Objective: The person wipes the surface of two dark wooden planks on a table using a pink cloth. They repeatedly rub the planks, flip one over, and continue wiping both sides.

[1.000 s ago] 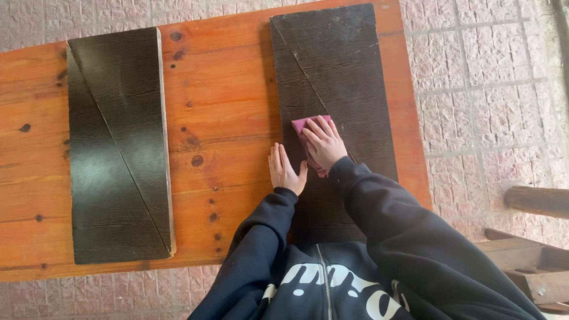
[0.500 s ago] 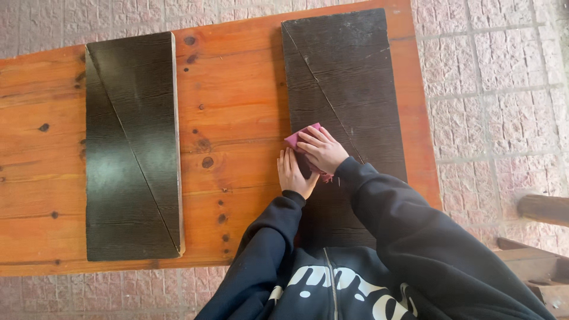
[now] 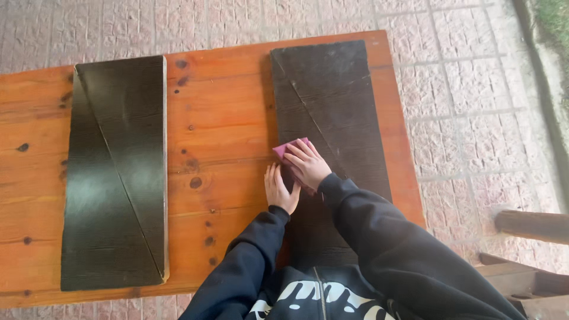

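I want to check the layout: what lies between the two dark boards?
In the head view, only bare orange wooden table with dark knots lies between the left dark board and the right dark board.

Pink sanding pad [image 3: 288, 147], flat on dark wooden board [image 3: 332, 118]

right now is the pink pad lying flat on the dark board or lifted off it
Flat: the pink pad lies on the dark board, pressed under the right hand.
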